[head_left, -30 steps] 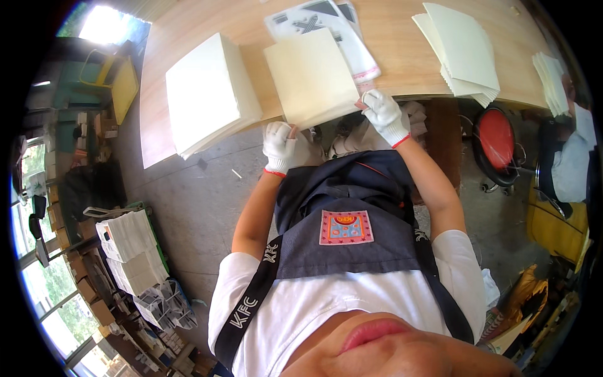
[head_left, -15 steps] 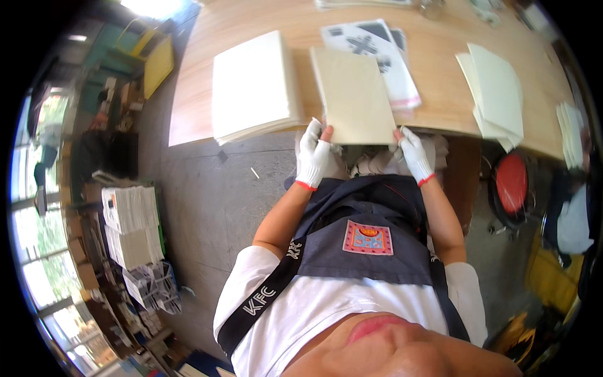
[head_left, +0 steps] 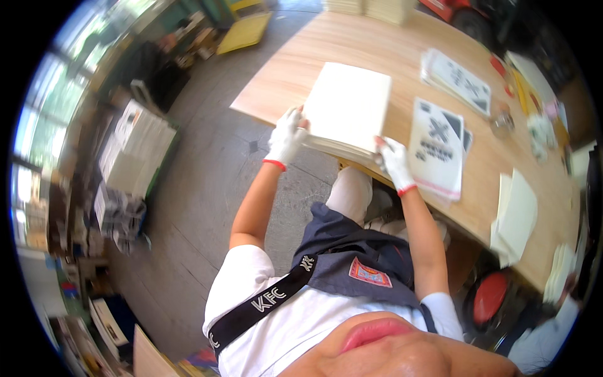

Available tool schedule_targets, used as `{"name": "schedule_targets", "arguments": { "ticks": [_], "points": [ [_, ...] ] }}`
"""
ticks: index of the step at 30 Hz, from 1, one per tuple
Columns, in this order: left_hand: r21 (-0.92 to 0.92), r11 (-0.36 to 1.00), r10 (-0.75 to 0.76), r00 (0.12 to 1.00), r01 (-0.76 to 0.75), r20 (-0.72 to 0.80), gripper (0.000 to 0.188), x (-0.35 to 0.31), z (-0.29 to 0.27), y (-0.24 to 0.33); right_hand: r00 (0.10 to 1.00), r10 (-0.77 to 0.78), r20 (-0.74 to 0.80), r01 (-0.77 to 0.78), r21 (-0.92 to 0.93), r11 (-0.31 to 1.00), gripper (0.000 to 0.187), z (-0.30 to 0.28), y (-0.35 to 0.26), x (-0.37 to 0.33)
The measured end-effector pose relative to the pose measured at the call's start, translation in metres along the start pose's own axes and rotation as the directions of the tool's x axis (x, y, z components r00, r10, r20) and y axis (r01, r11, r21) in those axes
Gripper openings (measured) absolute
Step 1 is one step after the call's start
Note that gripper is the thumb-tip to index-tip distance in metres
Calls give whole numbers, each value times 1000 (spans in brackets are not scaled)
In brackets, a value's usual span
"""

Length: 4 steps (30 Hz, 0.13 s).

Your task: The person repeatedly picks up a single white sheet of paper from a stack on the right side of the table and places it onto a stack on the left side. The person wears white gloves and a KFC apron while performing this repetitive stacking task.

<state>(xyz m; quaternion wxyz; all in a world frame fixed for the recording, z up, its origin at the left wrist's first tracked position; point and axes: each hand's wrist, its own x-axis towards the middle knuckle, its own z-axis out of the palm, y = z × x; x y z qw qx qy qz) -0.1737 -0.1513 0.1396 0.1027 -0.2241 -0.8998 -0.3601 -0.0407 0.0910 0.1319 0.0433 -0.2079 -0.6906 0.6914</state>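
A tall stack of cream-white paper pads [head_left: 345,103] stands at the table's near edge, its top pad squared over the rest. My left hand [head_left: 287,136], in a white knit glove with a red cuff, grips the left edge near the corner, its bare thumb tip at the pad. On the opposite side, my right hand [head_left: 394,164], gloved the same way, pinches the near right corner. The top pad looks overexposed, so its surface detail is lost. Right of the stack lie printed white sheets [head_left: 435,147] with dark markings, untouched by either hand.
More printed sheets [head_left: 457,81], a glass jar [head_left: 502,120] and loose cream sheets [head_left: 516,217] lie across the wooden table [head_left: 276,94]. A red stool [head_left: 490,297] stands under its right side. Stacked paper [head_left: 138,151] sits on the floor at left. Someone's sleeve [head_left: 546,333] shows lower right.
The view has turned left. Both hands have carried the cream pad from over the printed sheets leftward onto the stack, where it now lies on top between them.
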Motion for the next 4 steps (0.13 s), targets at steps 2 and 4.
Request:
{"name": "schedule_targets", "arguments": {
  "ticks": [2, 4],
  "points": [
    [138, 972, 225, 929, -191, -295, 41, -2, -4, 17, 996, -91, 2, 90, 135, 987, 24, -16, 21, 2],
    [148, 974, 218, 900, -174, -377, 46, -21, -29, 11, 981, -145, 126, 109, 257, 960, 25, -33, 28, -13]
  ]
}}
